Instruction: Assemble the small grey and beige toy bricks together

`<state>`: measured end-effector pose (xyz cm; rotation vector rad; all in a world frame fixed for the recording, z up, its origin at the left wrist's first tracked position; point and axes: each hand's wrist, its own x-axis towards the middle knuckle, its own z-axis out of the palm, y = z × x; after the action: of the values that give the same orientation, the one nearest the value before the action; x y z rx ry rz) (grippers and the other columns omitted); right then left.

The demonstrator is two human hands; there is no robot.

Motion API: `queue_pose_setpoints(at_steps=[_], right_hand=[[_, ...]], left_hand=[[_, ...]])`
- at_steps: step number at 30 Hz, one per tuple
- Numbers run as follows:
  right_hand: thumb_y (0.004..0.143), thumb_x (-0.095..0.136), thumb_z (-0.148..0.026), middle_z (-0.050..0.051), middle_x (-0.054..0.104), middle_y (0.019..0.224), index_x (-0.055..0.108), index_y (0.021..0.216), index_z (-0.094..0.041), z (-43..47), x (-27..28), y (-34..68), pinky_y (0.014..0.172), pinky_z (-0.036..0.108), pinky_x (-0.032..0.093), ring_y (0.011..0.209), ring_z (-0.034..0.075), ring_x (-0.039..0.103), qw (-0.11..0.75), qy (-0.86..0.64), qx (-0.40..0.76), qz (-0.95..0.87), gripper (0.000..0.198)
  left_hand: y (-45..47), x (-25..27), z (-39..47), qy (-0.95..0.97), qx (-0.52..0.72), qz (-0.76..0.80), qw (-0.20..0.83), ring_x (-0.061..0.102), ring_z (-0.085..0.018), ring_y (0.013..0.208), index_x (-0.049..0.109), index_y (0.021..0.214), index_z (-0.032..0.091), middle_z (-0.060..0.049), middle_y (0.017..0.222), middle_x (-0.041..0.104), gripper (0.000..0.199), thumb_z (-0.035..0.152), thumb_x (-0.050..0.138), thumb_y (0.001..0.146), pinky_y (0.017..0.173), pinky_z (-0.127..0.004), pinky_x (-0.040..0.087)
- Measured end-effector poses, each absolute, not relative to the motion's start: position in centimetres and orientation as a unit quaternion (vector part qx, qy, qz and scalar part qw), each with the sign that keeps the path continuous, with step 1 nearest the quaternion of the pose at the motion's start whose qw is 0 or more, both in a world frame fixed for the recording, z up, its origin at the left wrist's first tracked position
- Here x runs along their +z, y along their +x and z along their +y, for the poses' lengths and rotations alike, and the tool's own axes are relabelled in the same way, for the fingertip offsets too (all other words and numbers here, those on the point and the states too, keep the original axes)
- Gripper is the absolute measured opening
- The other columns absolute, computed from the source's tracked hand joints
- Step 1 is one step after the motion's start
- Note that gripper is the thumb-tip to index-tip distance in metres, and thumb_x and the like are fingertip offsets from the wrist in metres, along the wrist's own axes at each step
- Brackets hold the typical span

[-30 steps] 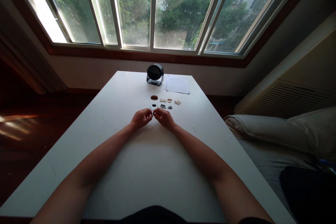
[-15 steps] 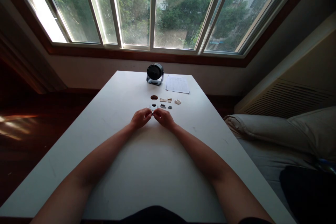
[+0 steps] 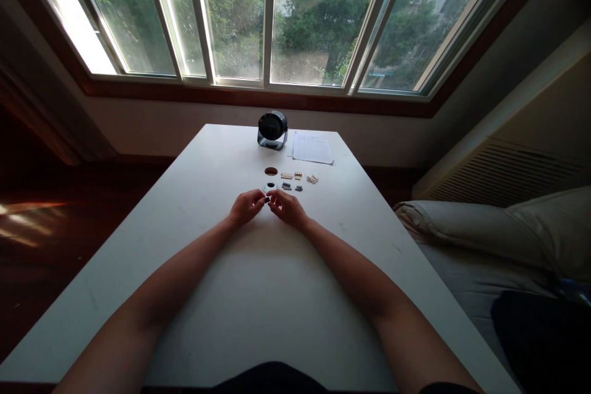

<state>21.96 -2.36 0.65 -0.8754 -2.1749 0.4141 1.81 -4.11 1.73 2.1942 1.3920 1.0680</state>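
Note:
Between my two hands is a small black piece [image 3: 267, 199], too small to name more exactly. My left hand [image 3: 248, 206] pinches it from the left with closed fingertips. From the other side, my right hand [image 3: 287, 207] has its thumb and fingers closed at the same piece. Just beyond the fingertips lies a white ring-shaped disc [image 3: 265, 187] with a dark centre, partly covered by my fingers. To its right sit small dark pieces [image 3: 287, 186] and another little dark cluster [image 3: 298, 188]. Behind them are rows of small gold-coloured pieces [image 3: 286, 176].
A black round device on a stand [image 3: 272, 128], perhaps a fan, is at the far end of the white table [image 3: 272, 295]. Beside it lies a printed sheet [image 3: 313, 148]. A round hole [image 3: 271, 171] and a pile of pale pieces [image 3: 313, 178] are nearer. A bed [image 3: 462, 228] stands at right.
The fingertips have shifted slightly apart, and more of the small black piece shows between them. Both arms stay nearly in place; the things on the table have not moved.

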Motion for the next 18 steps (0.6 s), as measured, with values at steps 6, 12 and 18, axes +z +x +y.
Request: queue_pose_setpoints(at_steps=[6, 12, 18], right_hand=[[0.091, 0.056, -0.026, 0.003, 0.067, 0.088, 0.063, 0.109, -0.023, -2.3, 0.6, 21.9, 0.067, 0.023, 0.043, 0.071, 0.012, 0.059, 0.364, -0.342, 0.158, -0.852, 0.02], [0.088, 0.059, -0.023, 0.001, 0.065, 0.084, 0.062, 0.106, -0.023, -1.9, 0.4, 22.1, 0.069, 0.023, 0.041, 0.07, 0.012, 0.058, 0.369, -0.367, 0.137, -0.843, 0.018], [0.084, 0.059, -0.021, 0.002, 0.063, 0.086, 0.058, 0.102, -0.022, 0.0, -0.1, 24.0, 0.071, 0.026, 0.039, 0.081, 0.017, 0.056, 0.334, -0.527, 0.071, -0.778, 0.017]], left_hand=[[1.8, 1.7, -4.1, 0.772, 0.371, 0.485, 0.175, 0.055, -0.014, 0.067, 0.068, 0.084, 0.019, 0.0, 0.073, 0.066, 0.021, 0.029, 0.05, 0.09, 0.067, -0.025, 0.043], [1.7, 1.3, -3.7, 0.762, 0.367, 0.513, 0.148, 0.055, -0.015, 0.066, 0.066, 0.085, 0.022, 0.0, 0.072, 0.065, 0.022, 0.031, 0.047, 0.091, 0.065, -0.027, 0.04], [1.3, 1.4, -3.6, 0.777, 0.276, 0.554, 0.118, 0.057, -0.017, 0.072, 0.064, 0.089, 0.022, -0.002, 0.081, 0.066, 0.012, 0.028, 0.055, 0.083, 0.067, -0.028, 0.04]])
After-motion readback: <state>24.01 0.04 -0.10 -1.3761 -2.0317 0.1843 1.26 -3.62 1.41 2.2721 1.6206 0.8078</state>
